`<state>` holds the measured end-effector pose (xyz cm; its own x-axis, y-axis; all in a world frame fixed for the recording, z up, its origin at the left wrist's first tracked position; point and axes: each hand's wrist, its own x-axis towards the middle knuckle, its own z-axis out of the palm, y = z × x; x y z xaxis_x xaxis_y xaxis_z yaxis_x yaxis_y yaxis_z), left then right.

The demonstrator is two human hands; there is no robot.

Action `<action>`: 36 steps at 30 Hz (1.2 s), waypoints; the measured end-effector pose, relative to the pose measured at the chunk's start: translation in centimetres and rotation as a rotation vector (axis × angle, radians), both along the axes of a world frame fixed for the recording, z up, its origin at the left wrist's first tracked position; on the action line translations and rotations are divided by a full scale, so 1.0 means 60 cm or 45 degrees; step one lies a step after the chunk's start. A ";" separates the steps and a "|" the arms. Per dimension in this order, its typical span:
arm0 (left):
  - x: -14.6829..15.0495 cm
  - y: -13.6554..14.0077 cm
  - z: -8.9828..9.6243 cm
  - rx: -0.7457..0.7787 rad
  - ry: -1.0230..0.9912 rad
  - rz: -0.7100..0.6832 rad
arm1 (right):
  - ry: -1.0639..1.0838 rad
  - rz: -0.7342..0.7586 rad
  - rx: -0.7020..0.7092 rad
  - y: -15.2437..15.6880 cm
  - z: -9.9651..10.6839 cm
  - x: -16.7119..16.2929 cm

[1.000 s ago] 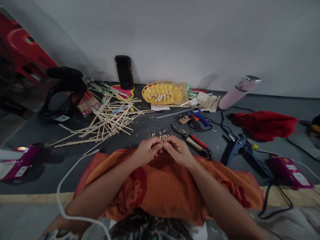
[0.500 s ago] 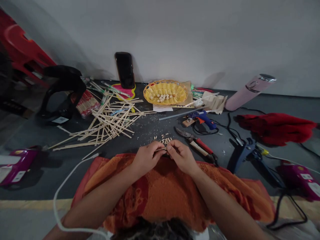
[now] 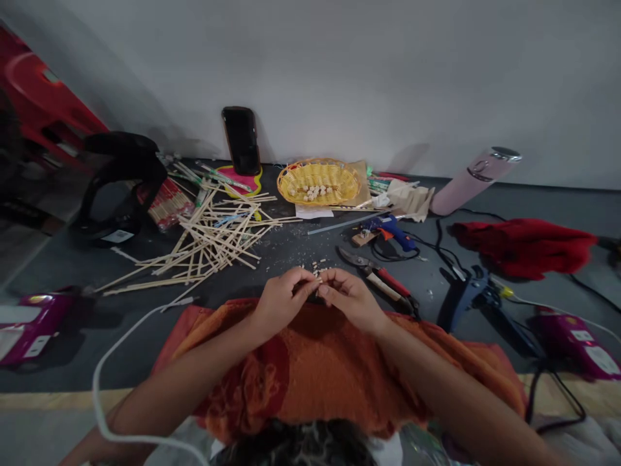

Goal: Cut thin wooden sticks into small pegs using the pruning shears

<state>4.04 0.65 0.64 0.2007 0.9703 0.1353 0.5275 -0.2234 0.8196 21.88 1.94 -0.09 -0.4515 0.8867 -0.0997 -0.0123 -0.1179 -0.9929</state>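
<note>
My left hand (image 3: 288, 299) and my right hand (image 3: 350, 299) meet fingertip to fingertip over the near edge of an orange towel (image 3: 334, 362). Both are closed in a pinch. Whatever sits between the fingers is too small and too covered to make out. Just beyond the fingertips lie several short cut pieces of wooden stick (image 3: 317, 265) on the dark tabletop. To the right of my right hand rests a pair of pruning shears (image 3: 378, 275) with red and pale handles.
Loose wooden sticks (image 3: 218, 236) spread at left. A yellow woven basket (image 3: 286, 184) holding small pale pieces stands at the back, near a propped phone (image 3: 241, 141). A blue glue gun (image 3: 388, 232), pink flask (image 3: 475, 181), red cloth (image 3: 524, 246) and white cable (image 3: 99, 382) lie around.
My fingers have shifted slightly and now press closer together; the thin piece seen between them earlier is mostly hidden. The camera view has moved a little.
</note>
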 end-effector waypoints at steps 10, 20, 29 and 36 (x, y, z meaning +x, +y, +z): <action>-0.008 0.000 -0.028 0.022 -0.009 -0.056 | -0.254 -0.035 0.218 -0.004 -0.015 0.001; -0.013 0.001 -0.029 0.020 0.031 -0.105 | -0.209 0.002 0.145 -0.007 -0.021 0.005; -0.013 -0.001 -0.025 0.029 0.104 -0.112 | -0.182 0.032 0.167 -0.008 -0.023 0.007; -0.013 0.000 -0.028 0.042 0.087 -0.104 | -0.211 0.031 0.178 -0.008 -0.023 0.007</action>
